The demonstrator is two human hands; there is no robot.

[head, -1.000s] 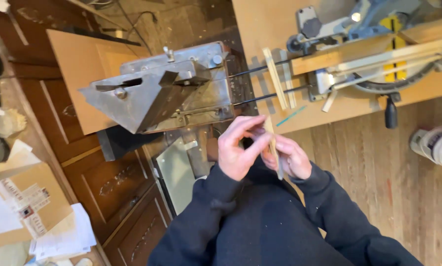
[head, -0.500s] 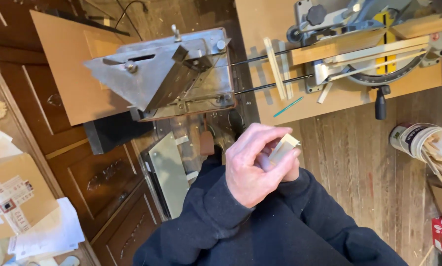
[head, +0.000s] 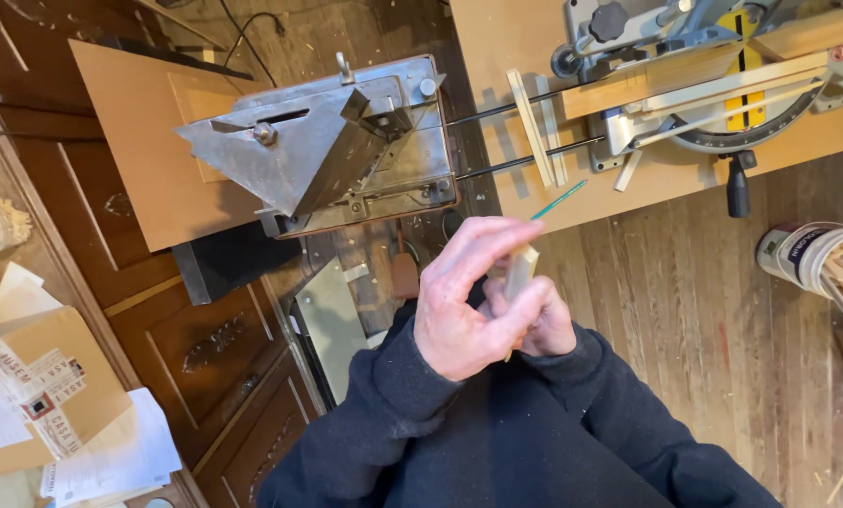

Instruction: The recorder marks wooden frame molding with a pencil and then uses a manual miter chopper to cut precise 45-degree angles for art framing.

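A short pale wooden strip stands almost upright between my two hands, close to my chest. My left hand pinches its upper part between thumb and fingers and covers most of my right hand, which grips the strip from behind and below. Both arms wear dark sleeves. A thin green pencil lies on the bench edge just beyond my fingers.
A grey metal guillotine-type cutter sits on a board ahead to the left. A mitre saw with wooden strips stands on the plywood bench to the right. A bucket of wood offcuts is on the plank floor. Dark cabinets and papers are at left.
My hands have closed together on the strip and drawn nearer to my chest. One second ago they held it apart, with my fingers spread around it. The view has shifted slightly.
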